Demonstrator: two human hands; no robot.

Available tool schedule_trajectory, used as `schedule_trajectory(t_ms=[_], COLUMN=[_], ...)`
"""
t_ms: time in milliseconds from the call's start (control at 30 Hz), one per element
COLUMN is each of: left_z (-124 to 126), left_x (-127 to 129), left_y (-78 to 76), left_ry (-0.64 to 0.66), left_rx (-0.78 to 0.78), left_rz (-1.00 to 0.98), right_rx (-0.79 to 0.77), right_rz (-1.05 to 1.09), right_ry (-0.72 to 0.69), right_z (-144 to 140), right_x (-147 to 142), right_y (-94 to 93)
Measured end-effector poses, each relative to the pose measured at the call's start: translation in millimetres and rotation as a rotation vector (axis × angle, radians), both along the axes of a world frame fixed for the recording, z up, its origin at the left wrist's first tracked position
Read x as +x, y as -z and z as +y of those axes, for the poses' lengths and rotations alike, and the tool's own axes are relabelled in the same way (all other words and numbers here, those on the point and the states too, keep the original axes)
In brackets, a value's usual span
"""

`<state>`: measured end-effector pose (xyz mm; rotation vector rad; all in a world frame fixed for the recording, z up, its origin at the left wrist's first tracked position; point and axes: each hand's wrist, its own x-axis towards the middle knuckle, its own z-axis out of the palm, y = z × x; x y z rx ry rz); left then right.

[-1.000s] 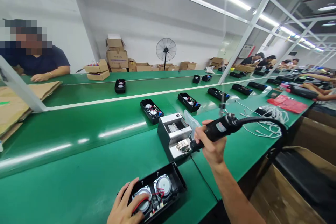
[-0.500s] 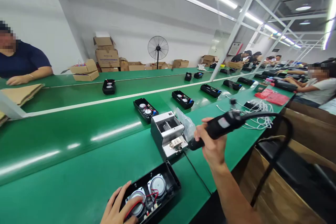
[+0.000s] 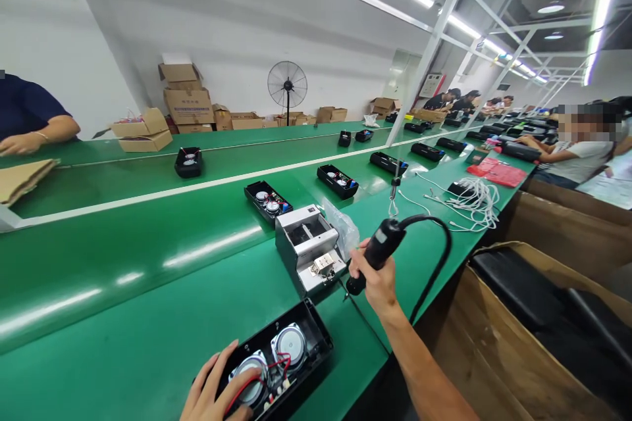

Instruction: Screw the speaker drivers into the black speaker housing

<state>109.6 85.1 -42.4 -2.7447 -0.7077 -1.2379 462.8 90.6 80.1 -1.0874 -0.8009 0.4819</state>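
Note:
My right hand (image 3: pixel 371 279) is wrapped around a black electric screwdriver (image 3: pixel 382 242), tilted with its lower end down beside a silver-and-black screw feeder (image 3: pixel 310 247). A cable curves from the screwdriver's top, and a hook and cord hang just above it. Nearer to me lies an open black speaker housing (image 3: pixel 316 335) with two round silver speakers (image 3: pixel 289 345) and red wires inside. My left hand (image 3: pixel 214 388) grips the housing's left side, its fingers reaching over the edge onto the nearer speaker. The screwdriver's tip is hard to make out.
Several more speaker housings (image 3: pixel 337 182) stand along the green bench (image 3: pixel 123 335). A clear plastic bag (image 3: pixel 342 227) touches the feeder; white cables (image 3: pixel 474 207) and a red bag (image 3: pixel 496 172) lie to the right. A carton (image 3: pixel 494 316) with black parts stands beside the bench. Co-workers sit farther off.
My right hand has brought the screwdriver lower and more upright, close beside the feeder's front right corner. My left hand stays on the housing. The view has shifted slightly.

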Motion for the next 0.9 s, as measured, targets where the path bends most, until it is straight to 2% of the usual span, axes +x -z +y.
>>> schedule_trajectory(t_ms=[133, 200, 300, 433, 500, 567, 700, 800, 900], left_z=[-5.7, -7.7, -8.9, -5.9, -4.9, -6.8, -18.2, -24.7, -27.7], left_x=[8.9, 11.2, 12.0, 6.7, 3.0, 2.0, 10.0, 15.6, 16.1], left_y=[-5.3, -8.5, -13.2, -18.6, -21.1, -23.7, -32.1, -40.0, -45.8], left_ry=[-0.009, -0.014, -0.019, -0.013, 0.023, 0.021, -0.068, -0.066, -0.075], left_rx=[-0.03, -0.039, -0.058, -0.021, 0.019, 0.014, -0.101, -0.171, -0.219], left_rz=[-0.093, -0.098, -0.116, -0.063, 0.071, 0.143, 0.029, 0.047, 0.079], right_rx=[0.199, 0.228, 0.17, -0.007, -0.091, -0.112, 0.034, 0.163, 0.203], right_rz=[0.038, 0.005, -0.03, -0.105, -0.164, -0.167, -0.056, 0.005, 0.032], right_ry=[-0.003, -0.008, -0.011, -0.087, -0.18, -0.281, -0.402, -0.504, -0.602], right_z=[11.0, 17.8, 27.5, 27.2, 17.9, 3.1, -32.7, -55.3, -70.7], right_x=[-10.7, -19.8, -30.0, -33.4, -34.9, -38.7, -53.7, -71.8, -94.9], right_y=[-29.5, -37.9, -40.5, -40.8, -42.8, -45.7, -53.3, -58.6, -59.2])
